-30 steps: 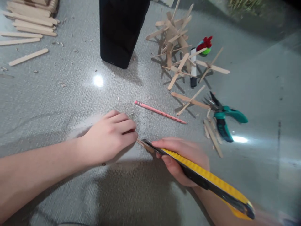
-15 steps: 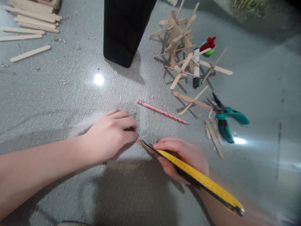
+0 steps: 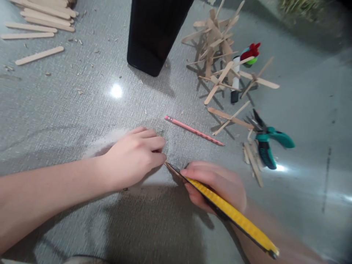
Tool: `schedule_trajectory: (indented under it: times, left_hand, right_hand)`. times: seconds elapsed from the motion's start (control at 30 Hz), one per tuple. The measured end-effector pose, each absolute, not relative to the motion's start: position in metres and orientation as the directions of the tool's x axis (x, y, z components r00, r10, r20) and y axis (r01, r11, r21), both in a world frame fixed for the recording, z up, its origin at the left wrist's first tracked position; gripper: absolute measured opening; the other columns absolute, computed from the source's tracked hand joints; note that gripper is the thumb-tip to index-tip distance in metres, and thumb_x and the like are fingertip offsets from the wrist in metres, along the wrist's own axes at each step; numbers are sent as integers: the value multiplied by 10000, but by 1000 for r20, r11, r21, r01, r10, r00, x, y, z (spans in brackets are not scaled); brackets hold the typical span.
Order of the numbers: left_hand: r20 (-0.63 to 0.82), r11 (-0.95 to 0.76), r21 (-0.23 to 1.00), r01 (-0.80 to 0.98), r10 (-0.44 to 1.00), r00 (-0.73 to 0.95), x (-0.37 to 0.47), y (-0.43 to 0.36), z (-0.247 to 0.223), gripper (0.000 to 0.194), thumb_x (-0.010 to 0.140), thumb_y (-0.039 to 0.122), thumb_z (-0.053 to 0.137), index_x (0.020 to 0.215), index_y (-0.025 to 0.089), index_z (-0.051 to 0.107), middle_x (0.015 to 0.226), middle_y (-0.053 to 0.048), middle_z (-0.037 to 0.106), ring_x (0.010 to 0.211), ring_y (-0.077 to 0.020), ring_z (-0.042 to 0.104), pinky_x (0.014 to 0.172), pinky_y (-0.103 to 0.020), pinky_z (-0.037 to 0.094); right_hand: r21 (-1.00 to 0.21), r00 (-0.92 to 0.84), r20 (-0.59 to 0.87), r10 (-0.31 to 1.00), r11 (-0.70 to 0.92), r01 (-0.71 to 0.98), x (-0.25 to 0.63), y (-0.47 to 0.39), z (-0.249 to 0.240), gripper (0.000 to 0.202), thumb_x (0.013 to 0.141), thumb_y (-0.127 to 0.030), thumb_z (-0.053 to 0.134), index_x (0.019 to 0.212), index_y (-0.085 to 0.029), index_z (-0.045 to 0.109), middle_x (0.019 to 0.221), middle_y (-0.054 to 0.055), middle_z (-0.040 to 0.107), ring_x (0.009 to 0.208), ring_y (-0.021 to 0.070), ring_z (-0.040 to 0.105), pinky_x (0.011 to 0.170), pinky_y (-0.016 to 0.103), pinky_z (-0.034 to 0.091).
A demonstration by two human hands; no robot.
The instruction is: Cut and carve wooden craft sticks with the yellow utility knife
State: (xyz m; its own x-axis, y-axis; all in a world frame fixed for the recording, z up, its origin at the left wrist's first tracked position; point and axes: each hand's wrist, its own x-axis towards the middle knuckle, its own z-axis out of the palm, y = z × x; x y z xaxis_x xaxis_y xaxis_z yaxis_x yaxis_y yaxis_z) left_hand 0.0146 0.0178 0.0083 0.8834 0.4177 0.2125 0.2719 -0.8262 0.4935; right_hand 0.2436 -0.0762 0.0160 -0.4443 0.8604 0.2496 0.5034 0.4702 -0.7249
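My right hand (image 3: 220,183) is wrapped round a yellow and black utility knife (image 3: 233,216), its blade pointing up and left. The blade lies along a thin wooden stick (image 3: 176,173) close to the table surface. My left hand (image 3: 137,156) rests on the table with curled fingers, pinching the far end of that stick near the blade tip. Most of what lies under my left fingers is hidden. A pink pencil (image 3: 194,131) lies just beyond both hands.
A black phone-like object (image 3: 156,36) stands beyond the hands. Craft sticks (image 3: 41,55) lie at the upper left. Crossed-stick pieces (image 3: 218,82), a marker (image 3: 235,80) and teal-handled pliers (image 3: 266,137) are at the right, beside stick scraps (image 3: 253,163).
The whole view has shifted slightly, so most table items appear a little further right. My hands keep the same grips, and the knife's rear end sits slightly lower and further left.
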Motion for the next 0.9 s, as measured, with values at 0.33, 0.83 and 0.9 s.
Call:
schedule_trajectory:
  times: [0.33,0.83,0.9]
  left_hand:
    - [153,-736,608,298,477,866,22,19,7,238,940,124,585,756,165,732,773,-31,637,750,-169,539,736,-314,412]
    - [84,-747,578,328,454,887,23,17,9,207,914,128,609,727,157,691,797,-38,651,765,-175,575,760,-318,454]
    - [94,-770,555,316,436,895,22,17,9,186,944,159,600,791,158,706,848,-44,670,816,-195,587,787,-341,458]
  right_hand:
    - [-780,-526,238,817,483,398,240,-66,24,231,939,0,530,1009,-206,607,621,-64,591,557,95,523,578,225,470]
    - [-701,-646,141,751,536,470,250,-67,24,269,967,-58,526,1174,-219,582,703,-25,605,625,135,510,582,271,451]
    - [-681,-654,168,738,566,464,253,-69,21,297,961,-48,537,1209,-208,573,721,-21,606,648,135,515,605,272,456]
